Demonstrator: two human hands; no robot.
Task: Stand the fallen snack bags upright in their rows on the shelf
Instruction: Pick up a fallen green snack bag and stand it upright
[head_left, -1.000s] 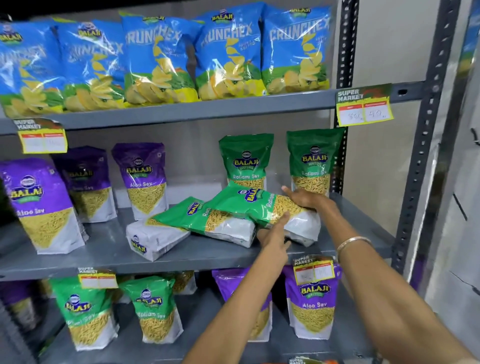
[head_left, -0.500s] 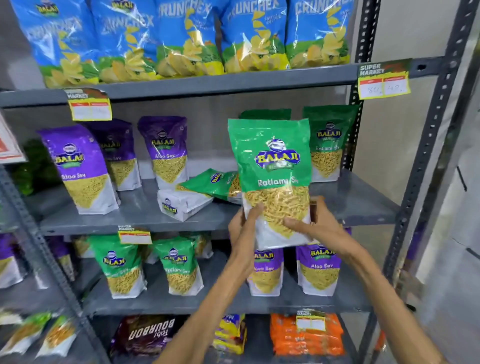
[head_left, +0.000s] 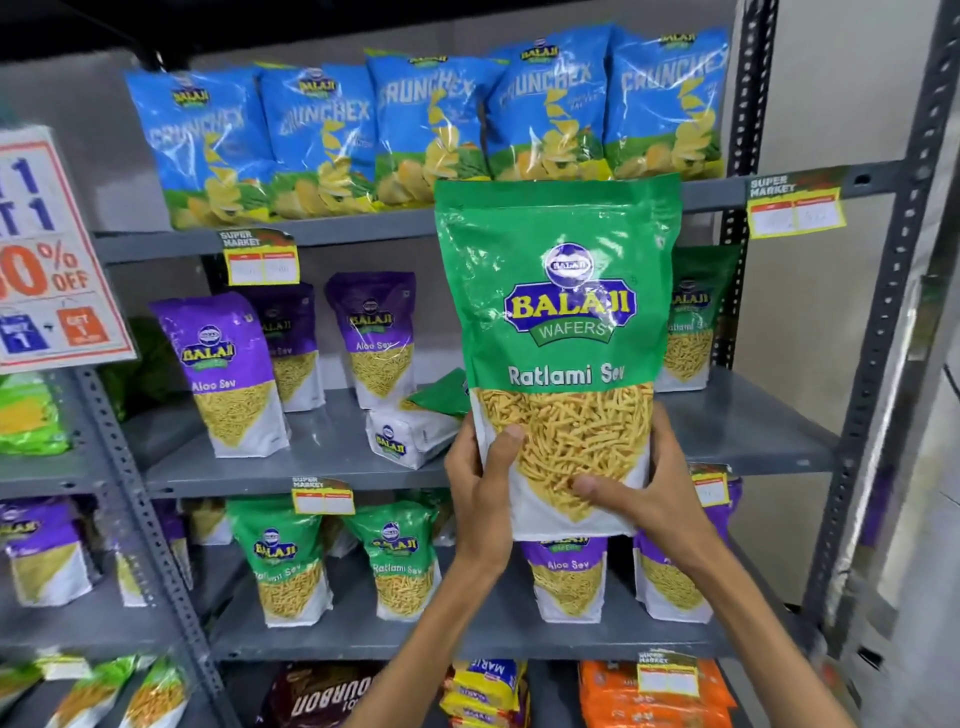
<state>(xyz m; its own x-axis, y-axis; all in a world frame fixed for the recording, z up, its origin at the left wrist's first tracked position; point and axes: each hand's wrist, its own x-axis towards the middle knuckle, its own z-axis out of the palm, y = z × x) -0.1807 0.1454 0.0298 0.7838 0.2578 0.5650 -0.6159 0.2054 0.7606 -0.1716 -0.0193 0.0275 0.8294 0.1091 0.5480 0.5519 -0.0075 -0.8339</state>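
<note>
I hold a green Ratlami Sev bag (head_left: 558, 332) upright in the air, close to the camera and in front of the middle shelf (head_left: 322, 470). My left hand (head_left: 480, 488) grips its lower left edge and my right hand (head_left: 644, 493) grips its lower right corner. Behind it, another green Ratlami Sev bag (head_left: 415, 426) lies fallen on the middle shelf, white base toward me. One green bag (head_left: 688, 322) stands upright at the shelf's right end, partly hidden by the held bag. Three purple Aloo Sev bags (head_left: 228, 374) stand upright at the left.
Blue Crunchex bags (head_left: 426, 124) fill the top shelf. Green and purple bags (head_left: 291, 561) stand on the shelf below. A grey slotted upright (head_left: 893, 332) frames the right side. A discount sign (head_left: 47, 249) hangs at the left.
Both hands lifted the green bag off the fallen pile, turned it upright and brought it closer to the camera. The view has pulled back from the shelf.
</note>
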